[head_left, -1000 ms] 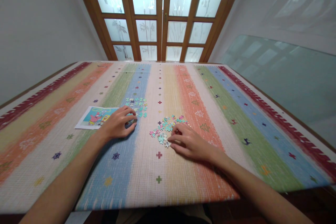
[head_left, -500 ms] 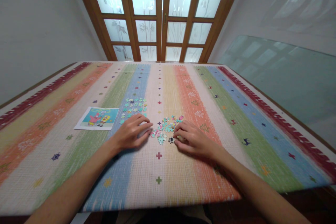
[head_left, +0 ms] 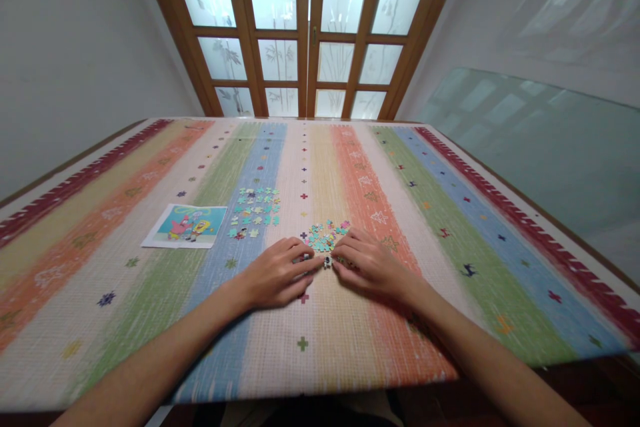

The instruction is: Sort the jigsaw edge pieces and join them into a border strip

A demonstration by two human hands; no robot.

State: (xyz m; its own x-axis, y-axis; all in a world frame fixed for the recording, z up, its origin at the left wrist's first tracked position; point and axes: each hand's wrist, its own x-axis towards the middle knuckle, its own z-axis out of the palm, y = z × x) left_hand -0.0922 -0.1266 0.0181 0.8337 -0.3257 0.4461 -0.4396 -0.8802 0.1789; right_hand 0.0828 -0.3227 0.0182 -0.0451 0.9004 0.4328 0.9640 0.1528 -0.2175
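Observation:
A small dark-and-white jigsaw puzzle piece (head_left: 327,262) is between the fingertips of both hands, low over the cloth. My right hand (head_left: 369,261) has curled fingers, its thumb and forefinger tips at the piece's right edge. From the left, my left hand (head_left: 285,272) reaches in, forefinger stretched to the piece and thumb lower and apart. Just beyond both hands lies a loose pile of turquoise, pink and yellow puzzle pieces (head_left: 320,238), partly hidden by the fingers. Further left, more pieces are spread in rows (head_left: 257,209).
A printed cartoon picture (head_left: 186,227) lies flat left of the rows. Underneath is a striped tablecloth (head_left: 305,360) covering the table. Wooden doors with frosted panes (head_left: 283,57) stand at the far end, and a glass panel (head_left: 540,140) leans at the right.
My left hand has moved right, from beside the pile to the dark piece, now covering the near-left part of the pile. My right hand has barely moved.

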